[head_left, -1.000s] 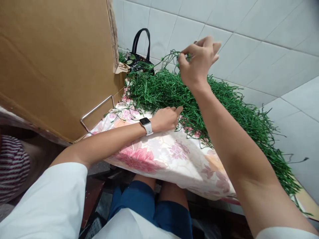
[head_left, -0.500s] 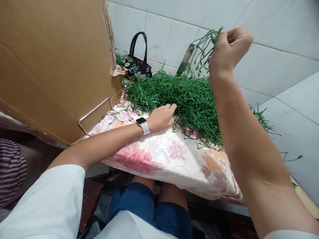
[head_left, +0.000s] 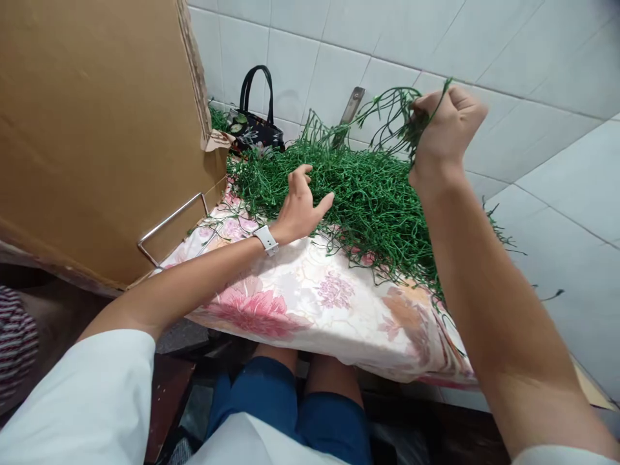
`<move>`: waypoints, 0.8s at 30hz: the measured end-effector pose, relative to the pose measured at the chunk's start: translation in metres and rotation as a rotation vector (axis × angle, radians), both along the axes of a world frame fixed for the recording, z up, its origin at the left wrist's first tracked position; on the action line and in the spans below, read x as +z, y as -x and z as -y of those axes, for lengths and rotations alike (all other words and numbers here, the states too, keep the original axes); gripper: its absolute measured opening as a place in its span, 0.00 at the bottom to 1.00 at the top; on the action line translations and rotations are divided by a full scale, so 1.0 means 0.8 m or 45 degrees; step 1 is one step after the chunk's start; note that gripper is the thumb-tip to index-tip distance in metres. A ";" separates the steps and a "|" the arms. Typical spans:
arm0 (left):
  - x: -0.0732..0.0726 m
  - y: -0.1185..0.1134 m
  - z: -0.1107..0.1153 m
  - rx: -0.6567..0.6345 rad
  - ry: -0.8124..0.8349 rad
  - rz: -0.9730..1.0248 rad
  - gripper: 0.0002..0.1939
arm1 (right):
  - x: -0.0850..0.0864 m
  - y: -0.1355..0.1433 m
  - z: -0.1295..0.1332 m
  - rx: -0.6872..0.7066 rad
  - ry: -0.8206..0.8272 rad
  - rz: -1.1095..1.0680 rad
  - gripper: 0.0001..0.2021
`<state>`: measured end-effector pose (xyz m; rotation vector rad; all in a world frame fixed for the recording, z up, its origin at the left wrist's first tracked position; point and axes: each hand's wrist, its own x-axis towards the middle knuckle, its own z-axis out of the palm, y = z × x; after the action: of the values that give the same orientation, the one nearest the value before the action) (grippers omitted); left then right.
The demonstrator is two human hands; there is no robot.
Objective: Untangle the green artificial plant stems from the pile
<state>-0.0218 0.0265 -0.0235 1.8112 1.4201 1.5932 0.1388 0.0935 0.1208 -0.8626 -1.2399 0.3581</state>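
A wide heap of thin green plastic strands (head_left: pixel 372 194) with small knobbed tips lies along the table by the wall. My left hand (head_left: pixel 300 206), with a white watch strap at the wrist, is over the heap's front left edge, palm turned sideways and fingers apart, holding nothing. Raised above the heap's right side, my right hand (head_left: pixel 450 126) is closed around a bunch of green strands (head_left: pixel 400 113). The bunch droops leftward from the fist, and some strands lift out of the heap below.
A floral cloth (head_left: pixel 334 290) covers the table. Tall cardboard (head_left: pixel 97 129) stands at the left, with a metal wire frame (head_left: pixel 172 223) against it. Behind are a black handbag (head_left: pixel 261 129), a metal strip (head_left: pixel 351 110) and a tiled wall (head_left: pixel 300 71). Striped fabric (head_left: pixel 17 342) shows at lower left.
My left hand has lifted from the cloth's edge, turned and opened over the heap. My right hand is slightly lower, still gripping strands, which now spread further left. The view has shifted slightly.
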 end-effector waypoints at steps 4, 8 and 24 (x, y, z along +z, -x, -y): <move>0.012 0.004 -0.004 -0.246 0.183 0.401 0.48 | -0.016 -0.011 0.029 0.272 0.152 -0.164 0.20; 0.026 0.004 0.005 -0.540 0.271 0.676 0.55 | -0.043 -0.026 0.055 0.568 0.378 -0.162 0.12; 0.042 -0.002 0.018 -0.492 0.279 0.868 0.13 | -0.139 -0.047 0.080 1.269 1.008 0.148 0.16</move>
<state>-0.0201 0.0123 0.0101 1.1521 0.8301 1.5533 0.1761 0.0295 0.0099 -0.8518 -1.5982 1.6986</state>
